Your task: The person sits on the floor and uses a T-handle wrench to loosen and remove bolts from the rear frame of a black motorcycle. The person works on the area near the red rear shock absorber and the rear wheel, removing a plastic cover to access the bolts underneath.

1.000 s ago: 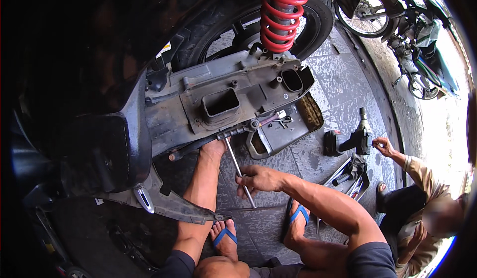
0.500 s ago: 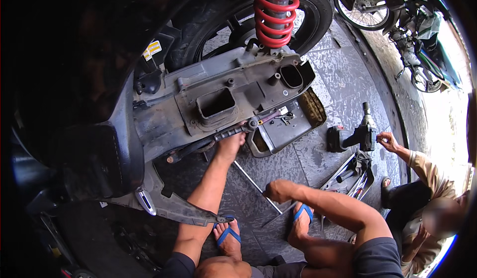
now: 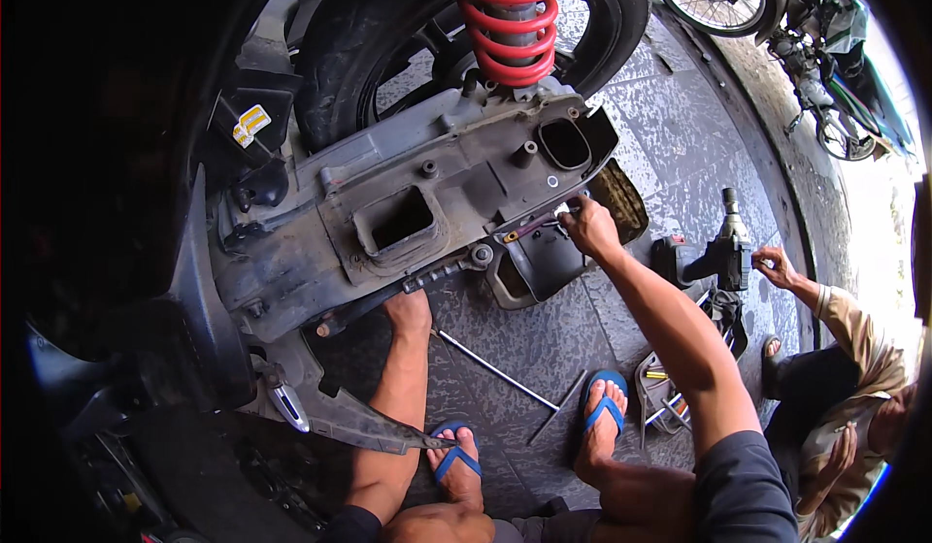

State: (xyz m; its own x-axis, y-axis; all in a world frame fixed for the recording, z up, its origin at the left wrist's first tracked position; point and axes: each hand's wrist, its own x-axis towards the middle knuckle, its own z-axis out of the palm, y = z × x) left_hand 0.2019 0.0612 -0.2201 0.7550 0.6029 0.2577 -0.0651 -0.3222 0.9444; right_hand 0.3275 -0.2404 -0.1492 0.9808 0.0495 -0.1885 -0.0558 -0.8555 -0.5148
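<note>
Feet in blue flip-flops (image 3: 608,409) nearest, on the floor below the grey casing (image 3: 471,186). T-handle bar (image 3: 500,370) lies on the floor below the casing, between the feet and the casing, no hand on it. Left hand (image 3: 408,312) reaches under the casing's lower edge; fingers hidden, can't tell if open or gripping. Right hand (image 3: 588,225) at the casing's lower right edge, fingers curled at one end of the purple-handled tool (image 3: 532,228); can't tell how firm the grip. That tool sits over the black tray (image 3: 555,263), just below the casing. Right of the casing: cordless power tool (image 3: 728,252), another person's hand (image 3: 775,266) beside it. Wheel (image 3: 330,82) and red spring (image 3: 505,27) above the casing. Motorbike (image 3: 806,67) farthest, upper right of it.
</note>
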